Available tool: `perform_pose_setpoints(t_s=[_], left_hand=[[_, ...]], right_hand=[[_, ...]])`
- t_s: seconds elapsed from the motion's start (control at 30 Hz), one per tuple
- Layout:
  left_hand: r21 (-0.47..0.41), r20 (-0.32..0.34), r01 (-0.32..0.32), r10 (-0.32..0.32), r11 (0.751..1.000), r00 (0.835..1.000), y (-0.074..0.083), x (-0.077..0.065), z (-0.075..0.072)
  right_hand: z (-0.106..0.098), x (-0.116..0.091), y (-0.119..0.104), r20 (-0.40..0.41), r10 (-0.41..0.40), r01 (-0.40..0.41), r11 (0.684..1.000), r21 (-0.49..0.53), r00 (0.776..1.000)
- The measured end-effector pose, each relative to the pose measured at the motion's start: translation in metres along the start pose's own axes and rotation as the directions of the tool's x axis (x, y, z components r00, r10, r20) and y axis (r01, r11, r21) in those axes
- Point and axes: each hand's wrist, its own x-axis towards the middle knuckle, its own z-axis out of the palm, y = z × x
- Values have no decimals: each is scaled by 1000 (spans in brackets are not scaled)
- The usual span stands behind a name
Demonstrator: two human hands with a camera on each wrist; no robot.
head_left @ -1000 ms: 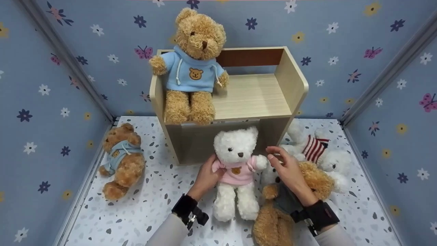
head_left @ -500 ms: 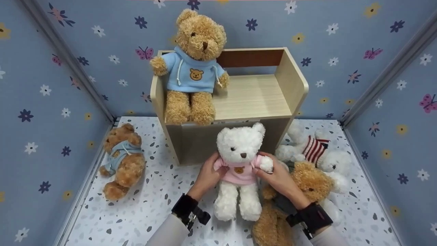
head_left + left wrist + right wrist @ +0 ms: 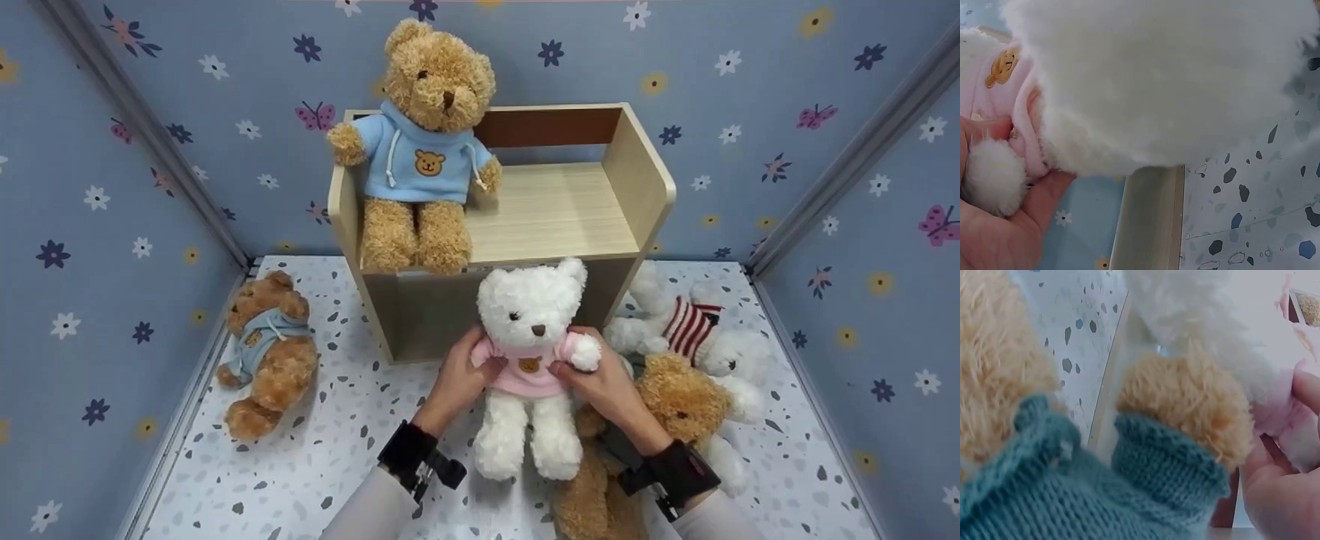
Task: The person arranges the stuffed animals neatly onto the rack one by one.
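Note:
A white teddy bear [image 3: 529, 307] in a pink shirt [image 3: 517, 381] is held upright in front of the shelf, facing me, its legs hanging down. My left hand [image 3: 457, 379] grips its side under the arm, thumb across the shirt front. On the other side my right hand [image 3: 606, 382] grips the body, thumb near the shirt's bear patch. The left wrist view shows a white paw [image 3: 995, 177] beside my thumb. In the right wrist view, fingers [image 3: 1275, 489] pinch the pink cloth behind a tan bear's teal knit sweater [image 3: 1072, 495].
A wooden shelf [image 3: 555, 210] bears a tan teddy in a blue hoodie [image 3: 420, 161] on its left. A brown bear [image 3: 274, 360] lies on the speckled floor at left. To the right, the tan bear [image 3: 686, 397] and a white bear in a striped sweater [image 3: 690, 326] lie heaped.
My right hand has come in from the right and taken hold of the white teddy bear's side. The bear has risen slightly and shifted a little right, both hands moving with it.

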Motion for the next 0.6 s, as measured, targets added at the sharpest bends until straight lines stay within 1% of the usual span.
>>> perform_pose_setpoints(t_s=[0.13, 0.2, 0.3, 0.47, 0.53, 0.6], left_hand=[[29, -5, -8, 8, 1000, 1000, 3, -1, -1], [30, -7, -12, 12, 999, 1000, 6, -1, -2], [8, -23, -23, 23, 1000, 999, 10, -1, -2], [-47, -47, -13, 11, 999, 999, 18, -2, -4], [-75, -21, 0, -1, 997, 1000, 20, -4, -7], [-152, 28, -1, 6, 988, 1000, 18, -9, -12]], right_hand=[[4, 0, -1, -67, -48, 44, 997, -68, 997], [5, 0, -3, -96, -65, 58, 995, -82, 993], [4, 1, -6, -129, -80, 71, 995, -71, 988], [-3, 5, -22, -151, -49, 50, 999, 1, 987], [-8, 8, -31, -152, -32, 37, 999, 27, 988], [-14, 13, -40, -155, -22, 29, 999, 43, 988]])
